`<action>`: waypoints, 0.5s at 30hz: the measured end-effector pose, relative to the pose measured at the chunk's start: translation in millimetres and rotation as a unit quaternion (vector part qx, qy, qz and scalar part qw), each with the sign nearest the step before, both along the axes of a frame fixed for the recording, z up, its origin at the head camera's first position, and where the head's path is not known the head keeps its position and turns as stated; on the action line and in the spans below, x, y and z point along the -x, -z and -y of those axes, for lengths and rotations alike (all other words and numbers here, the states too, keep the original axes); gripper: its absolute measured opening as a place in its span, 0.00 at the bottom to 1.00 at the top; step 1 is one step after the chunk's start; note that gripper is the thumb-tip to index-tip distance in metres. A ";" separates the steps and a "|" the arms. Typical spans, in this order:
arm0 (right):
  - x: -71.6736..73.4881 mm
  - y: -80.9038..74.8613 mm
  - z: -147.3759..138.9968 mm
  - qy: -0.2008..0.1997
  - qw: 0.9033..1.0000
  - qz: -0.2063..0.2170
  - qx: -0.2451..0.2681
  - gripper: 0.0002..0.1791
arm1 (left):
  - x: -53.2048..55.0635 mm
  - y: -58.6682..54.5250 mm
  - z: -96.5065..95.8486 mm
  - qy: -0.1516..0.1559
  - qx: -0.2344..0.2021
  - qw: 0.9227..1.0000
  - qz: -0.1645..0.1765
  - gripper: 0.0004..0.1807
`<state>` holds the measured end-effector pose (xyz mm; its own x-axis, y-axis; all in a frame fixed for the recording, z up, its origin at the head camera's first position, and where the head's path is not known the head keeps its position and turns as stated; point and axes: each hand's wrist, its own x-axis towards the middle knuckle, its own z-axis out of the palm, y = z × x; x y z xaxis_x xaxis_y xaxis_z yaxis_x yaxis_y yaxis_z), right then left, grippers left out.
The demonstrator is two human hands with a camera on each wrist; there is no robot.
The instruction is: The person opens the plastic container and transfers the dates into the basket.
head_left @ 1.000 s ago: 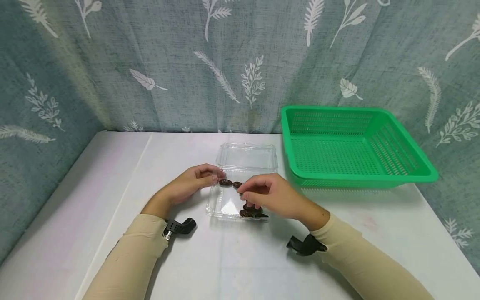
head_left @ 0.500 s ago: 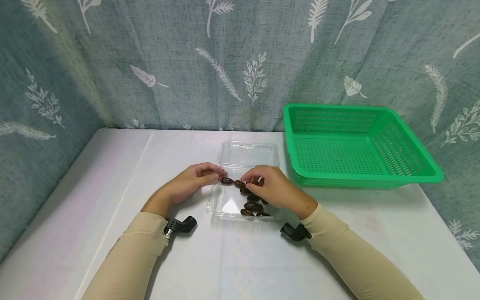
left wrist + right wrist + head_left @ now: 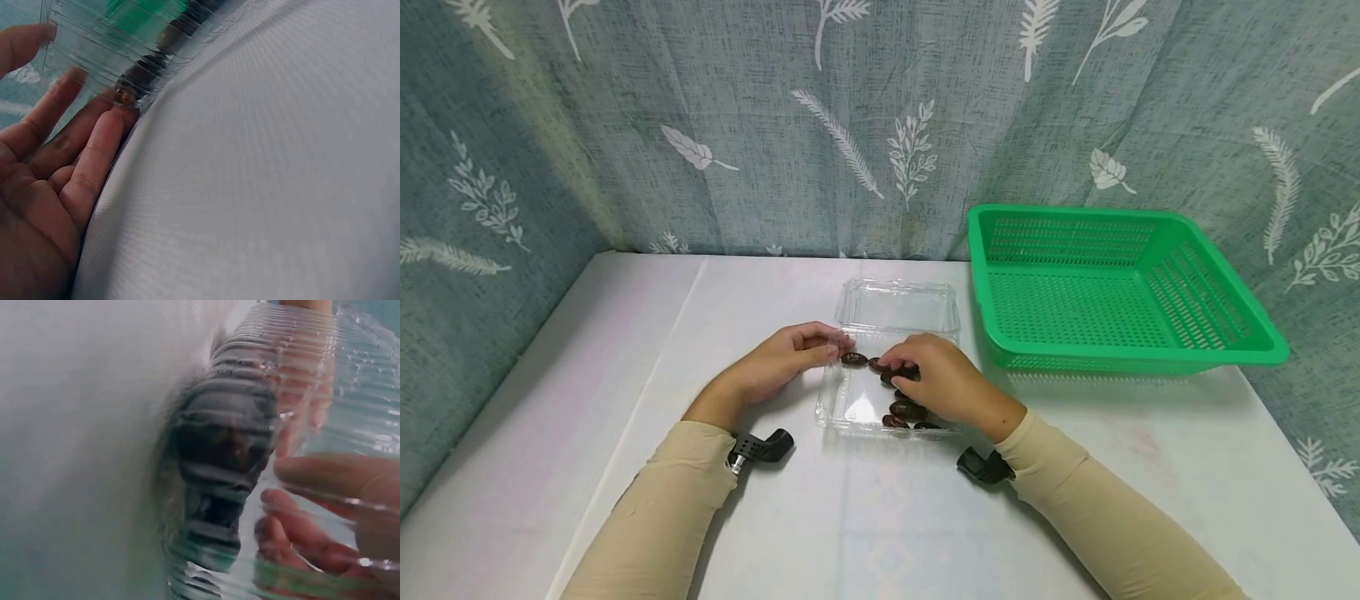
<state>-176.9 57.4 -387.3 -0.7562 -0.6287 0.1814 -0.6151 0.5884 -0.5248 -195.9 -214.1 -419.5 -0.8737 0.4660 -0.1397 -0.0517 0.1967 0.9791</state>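
In the head view a hinged clear plastic container (image 3: 831, 404) lies with its lid (image 3: 898, 304) folded back. Several glossy dark brown dates are in it, one date (image 3: 853, 359) near the left wall and another date (image 3: 908, 410) nearer the front. My left hand (image 3: 790, 354) holds the container's left side; the left wrist view has its thumb at the rim and its fingertips against the ridged wall (image 3: 94, 56). Reaching inside, my right hand (image 3: 943, 375) has thumb and fingers curled round a date in the group at the right, its fingers covering part of the row.
A green perforated basket (image 3: 1131, 360) stands at the back right, close to the container. The white-covered table (image 3: 700, 517) meets a leaf-patterned grey-green curtain (image 3: 737, 125) at the back and left. Black wrist mounts sit under both sleeves.
My right hand has come down and left into the container, over the back row of dates, uncovering dates nearer the front. The left hand keeps its place at the container's side.
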 end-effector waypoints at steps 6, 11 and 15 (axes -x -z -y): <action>-1.3 1.9 0.7 0.007 1.000 -0.020 -0.021 0.13 | 0.1 0.0 0.3 0.000 -0.001 1.000 -0.001 0.20; -1.8 3.8 1.1 0.010 0.999 -0.025 -0.038 0.13 | 0.4 0.8 0.5 0.002 -0.004 1.000 -0.002 0.20; -2.5 3.5 1.4 0.007 0.999 -0.019 -0.048 0.14 | 0.6 1.4 0.9 0.004 -0.003 1.000 -0.002 0.20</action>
